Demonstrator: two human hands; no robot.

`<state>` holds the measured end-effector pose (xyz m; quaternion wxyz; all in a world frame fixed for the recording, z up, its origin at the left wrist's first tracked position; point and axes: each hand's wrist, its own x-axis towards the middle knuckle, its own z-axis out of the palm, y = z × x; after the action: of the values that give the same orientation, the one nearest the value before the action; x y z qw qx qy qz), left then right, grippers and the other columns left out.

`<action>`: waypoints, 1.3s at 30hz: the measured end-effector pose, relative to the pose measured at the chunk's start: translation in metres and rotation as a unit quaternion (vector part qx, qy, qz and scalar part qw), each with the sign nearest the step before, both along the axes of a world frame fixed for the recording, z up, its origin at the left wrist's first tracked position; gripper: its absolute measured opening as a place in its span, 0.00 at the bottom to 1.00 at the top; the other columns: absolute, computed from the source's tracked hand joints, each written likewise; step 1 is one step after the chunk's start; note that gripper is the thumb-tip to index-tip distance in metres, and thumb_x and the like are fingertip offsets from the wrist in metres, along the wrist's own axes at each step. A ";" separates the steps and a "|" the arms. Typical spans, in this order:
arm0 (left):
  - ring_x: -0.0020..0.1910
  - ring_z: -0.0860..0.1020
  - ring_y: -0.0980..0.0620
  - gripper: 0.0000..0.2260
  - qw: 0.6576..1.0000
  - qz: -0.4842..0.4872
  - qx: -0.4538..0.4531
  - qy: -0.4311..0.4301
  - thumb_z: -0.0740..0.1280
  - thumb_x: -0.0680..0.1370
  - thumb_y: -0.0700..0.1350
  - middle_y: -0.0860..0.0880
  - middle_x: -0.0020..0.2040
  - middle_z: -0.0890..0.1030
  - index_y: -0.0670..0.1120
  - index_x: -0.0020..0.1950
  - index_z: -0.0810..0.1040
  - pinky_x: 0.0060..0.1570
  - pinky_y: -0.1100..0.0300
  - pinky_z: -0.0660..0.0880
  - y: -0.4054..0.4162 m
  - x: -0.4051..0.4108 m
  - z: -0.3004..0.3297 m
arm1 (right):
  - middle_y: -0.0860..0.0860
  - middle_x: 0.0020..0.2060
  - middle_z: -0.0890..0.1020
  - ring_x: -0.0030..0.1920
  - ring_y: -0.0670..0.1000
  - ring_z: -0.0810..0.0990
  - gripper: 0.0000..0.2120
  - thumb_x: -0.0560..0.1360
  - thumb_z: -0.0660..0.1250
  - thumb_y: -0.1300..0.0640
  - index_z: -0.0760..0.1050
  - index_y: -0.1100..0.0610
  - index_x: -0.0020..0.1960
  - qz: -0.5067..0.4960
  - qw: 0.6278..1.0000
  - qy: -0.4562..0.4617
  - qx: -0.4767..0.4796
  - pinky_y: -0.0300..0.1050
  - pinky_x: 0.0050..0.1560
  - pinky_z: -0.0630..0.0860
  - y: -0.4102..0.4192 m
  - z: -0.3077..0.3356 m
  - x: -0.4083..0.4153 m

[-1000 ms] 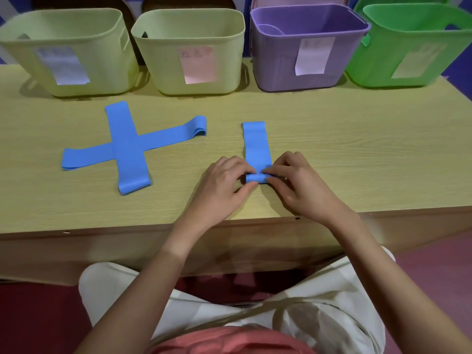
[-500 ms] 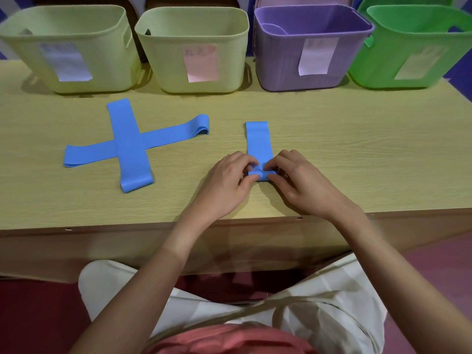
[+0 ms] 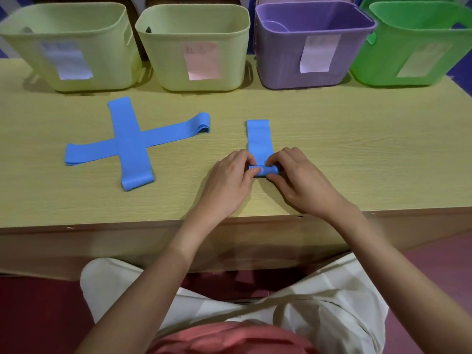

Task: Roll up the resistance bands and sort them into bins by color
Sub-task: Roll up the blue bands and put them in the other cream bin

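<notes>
Two hands pinch one blue band (image 3: pixel 259 139) at its near end, w/ a short roll (image 3: pixel 264 170) formed there; left hand (image 3: pixel 229 182) has thumb and fingers curled round the roll's left end; right hand (image 3: pixel 301 182) grips the right end, fingertips on top; the unrolled part lies flat on the table (image 3: pixel 357 149), pointing toward the purple bin (image 3: pixel 306 47). Two more blue bands (crossed, flat) (image 3: pixel 130 141) lie to the left; two pale yellow-green bins (image 3: pixel 127 47) and a green bin (image 3: pixel 421 44) stand along the far edge.
</notes>
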<state>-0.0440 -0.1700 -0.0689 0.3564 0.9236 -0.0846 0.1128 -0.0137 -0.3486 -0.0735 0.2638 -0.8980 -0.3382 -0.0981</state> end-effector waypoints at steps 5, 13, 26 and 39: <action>0.38 0.69 0.52 0.05 1.000 0.017 0.006 0.001 0.63 0.80 0.44 0.53 0.43 0.73 0.42 0.51 0.75 0.43 0.55 0.67 -0.005 0.001 0.000 | 0.55 0.51 0.72 0.49 0.53 0.74 0.09 0.78 0.65 0.59 0.74 0.62 0.56 -0.006 1.000 -0.008 0.013 0.55 0.42 0.78 0.001 -0.005 0.000; 0.43 0.73 0.47 0.05 0.995 0.052 0.057 -0.065 0.65 0.80 0.44 0.46 0.44 0.76 0.43 0.49 0.76 0.42 0.60 0.63 -0.009 -0.008 -0.006 | 0.52 0.48 0.74 0.47 0.51 0.73 0.07 0.79 0.65 0.59 0.76 0.61 0.55 0.000 0.999 0.020 0.027 0.55 0.43 0.76 -0.001 -0.003 0.001; 0.42 0.75 0.51 0.07 0.998 0.003 0.016 -0.058 0.72 0.73 0.40 0.50 0.46 0.77 0.43 0.50 0.78 0.46 0.50 0.74 0.005 0.000 -0.010 | 0.52 0.48 0.74 0.49 0.51 0.73 0.10 0.79 0.65 0.56 0.78 0.60 0.56 -0.025 0.999 0.024 0.028 0.51 0.45 0.75 0.003 -0.004 0.003; 0.42 0.71 0.57 0.06 0.999 -0.028 0.005 -0.044 0.70 0.75 0.44 0.57 0.42 0.74 0.46 0.51 0.80 0.45 0.67 0.65 0.011 -0.003 -0.011 | 0.44 0.41 0.72 0.43 0.48 0.68 0.08 0.75 0.70 0.57 0.75 0.59 0.50 -0.025 0.999 0.025 0.040 0.43 0.41 0.67 -0.003 -0.004 -0.008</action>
<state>-0.0474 -0.1594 -0.0796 0.3506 0.9169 -0.1267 0.1427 -0.0214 -0.3518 -0.0771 0.3059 -0.8970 -0.3044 -0.0956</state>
